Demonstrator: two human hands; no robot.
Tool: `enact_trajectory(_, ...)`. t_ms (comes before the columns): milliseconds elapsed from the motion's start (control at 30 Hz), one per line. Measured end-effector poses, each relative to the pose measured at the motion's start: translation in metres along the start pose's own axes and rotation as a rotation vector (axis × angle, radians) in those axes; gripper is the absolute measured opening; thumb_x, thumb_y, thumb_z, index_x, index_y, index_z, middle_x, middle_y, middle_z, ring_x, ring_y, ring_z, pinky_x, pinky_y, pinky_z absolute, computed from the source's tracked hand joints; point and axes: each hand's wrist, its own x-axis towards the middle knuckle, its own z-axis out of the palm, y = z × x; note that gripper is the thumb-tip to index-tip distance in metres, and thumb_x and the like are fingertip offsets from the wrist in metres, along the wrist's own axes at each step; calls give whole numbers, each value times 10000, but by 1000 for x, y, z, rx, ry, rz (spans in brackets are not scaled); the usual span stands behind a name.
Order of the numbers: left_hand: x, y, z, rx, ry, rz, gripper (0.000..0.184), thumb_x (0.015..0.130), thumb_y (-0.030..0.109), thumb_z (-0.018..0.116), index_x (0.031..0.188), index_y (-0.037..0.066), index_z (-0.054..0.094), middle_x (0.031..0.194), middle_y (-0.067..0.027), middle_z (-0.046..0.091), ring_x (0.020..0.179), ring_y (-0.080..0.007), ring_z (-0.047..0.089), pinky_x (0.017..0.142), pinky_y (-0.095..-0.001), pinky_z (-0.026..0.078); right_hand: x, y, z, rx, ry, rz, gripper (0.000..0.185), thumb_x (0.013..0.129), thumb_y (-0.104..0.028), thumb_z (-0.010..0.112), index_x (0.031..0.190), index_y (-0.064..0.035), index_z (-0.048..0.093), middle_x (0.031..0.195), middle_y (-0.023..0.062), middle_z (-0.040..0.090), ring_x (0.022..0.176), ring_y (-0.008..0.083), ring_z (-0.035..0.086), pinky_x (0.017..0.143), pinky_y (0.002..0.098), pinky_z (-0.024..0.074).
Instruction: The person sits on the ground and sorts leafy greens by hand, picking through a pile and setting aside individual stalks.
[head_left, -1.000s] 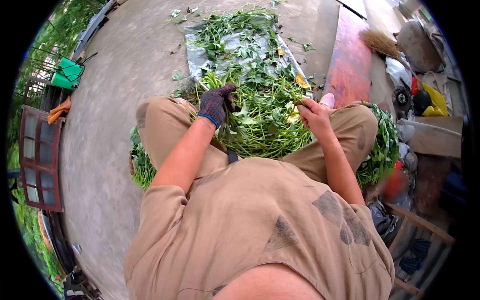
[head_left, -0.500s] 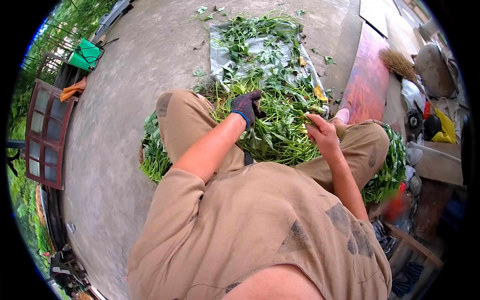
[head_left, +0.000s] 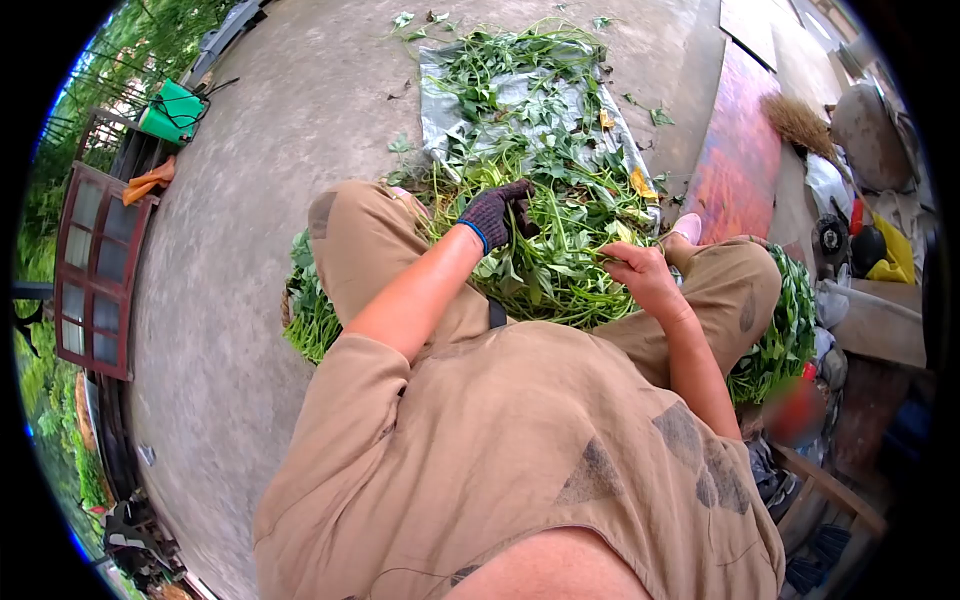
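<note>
A heap of leafy green stems (head_left: 560,285) lies between my bent legs. My left hand (head_left: 497,215), in a dark knitted glove with a blue cuff, is closed over some stems at the heap's upper left; its fingertips are partly hidden by leaves. Bare and closed in a pinch, my right hand (head_left: 645,277) is at the right side of the heap, with a thin green stem between thumb and forefinger. More cut greens spread over a pale plastic sheet (head_left: 525,100) beyond the heap.
Bundled greens stand beside my left leg (head_left: 313,310) and right leg (head_left: 775,340). A reddish board (head_left: 735,150) lies at the right, near a straw broom (head_left: 795,125) and a yellow bag (head_left: 890,250). At far left are a window frame (head_left: 100,265) and green container (head_left: 175,110).
My right hand has come slightly down and left, nearer my body, still pinched. My left hand has barely moved, its fingers shifting slightly to the right among the stems.
</note>
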Motion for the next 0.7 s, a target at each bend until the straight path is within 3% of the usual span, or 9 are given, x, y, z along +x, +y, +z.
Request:
enact_trajectory(167, 4, -13, -1, 189, -10, -138, 207, 910, 294, 618, 890, 89, 637, 574, -7, 522, 477, -171, 486, 497, -357, 457, 0, 8, 11, 87, -41, -2, 238, 821, -13, 629, 1059, -2, 638, 773, 57, 601, 644, 119, 536, 589, 266, 439)
enact_trajectory(233, 11, -13, -9, 185, 12, -78, 183, 911, 253, 604, 881, 75, 637, 602, -33, 552, 505, -188, 526, 506, -379, 475, 0, 8, 14, 122, 2, -49, 231, 802, -58, 660, 1032, -47, 660, 688, 103, 603, 584, 174, 555, 573, 299, 446)
enact_trajectory(367, 16, 4, -25, 39, 138, 78, 183, 878, 210, 632, 858, 29, 642, 662, -100, 616, 580, -242, 594, 557, -435, 517, -2, 5, 8, 348, 39, 158, 195, 851, -65, 623, 1025, 15, 656, 623, 5, 546, 520, 55, 494, 485, 224, 403)
enact_trajectory(400, 19, 11, -29, 17, 219, 147, 147, 873, 184, 629, 846, 41, 651, 620, -115, 595, 468, -311, 543, 463, -485, 488, -2, 1, 5, 405, 54, 186, 186, 861, -68, 613, 1018, 24, 654, 616, -8, 543, 501, 50, 482, 468, 215, 390)
enact_trajectory(433, 19, 17, -33, 255, 339, 261, 172, 886, 192, 619, 781, 57, 627, 597, -99, 565, 462, -302, 527, 431, -486, 449, -1, -3, 1, 460, 68, 210, 181, 871, -70, 603, 1012, 32, 651, 609, -22, 540, 482, 45, 470, 451, 205, 378)
enact_trajectory(500, 18, 31, -48, 210, 488, 338, 228, 897, 224, 621, 722, 84, 579, 552, -68, 500, 434, -279, 477, 401, -466, 402, 1, 3, -1, 644, 141, 228, 161, 882, -77, 593, 993, 24, 648, 582, -28, 523, 453, 41, 452, 429, 201, 353)
enact_trajectory(600, 29, 51, -88, -107, 259, 245, 274, 898, 283, 629, 695, 122, 540, 517, -34, 439, 404, -234, 405, 413, -458, 414, 0, 6, -9, 710, 227, 237, 132, 893, -84, 580, 958, 9, 646, 553, -36, 507, 430, 42, 439, 411, 199, 322)
enact_trajectory(633, 8, 51, -53, -50, 355, 266, 161, 892, 237, 636, 790, 118, 600, 524, -28, 466, 418, -214, 454, 447, -454, 471, -1, 8, -11, 700, 254, 242, 123, 896, -86, 577, 945, 3, 645, 545, -39, 503, 425, 43, 438, 407, 199, 312)
enact_trajectory(700, 3, 45, -27, 0, 177, 237, 102, 876, 172, 652, 950, 102, 643, 547, -24, 501, 441, -193, 507, 477, -423, 512, -1, 14, -10, 701, 236, 248, 133, 907, -102, 567, 952, -4, 645, 551, -28, 523, 426, 55, 453, 419, 200, 317)
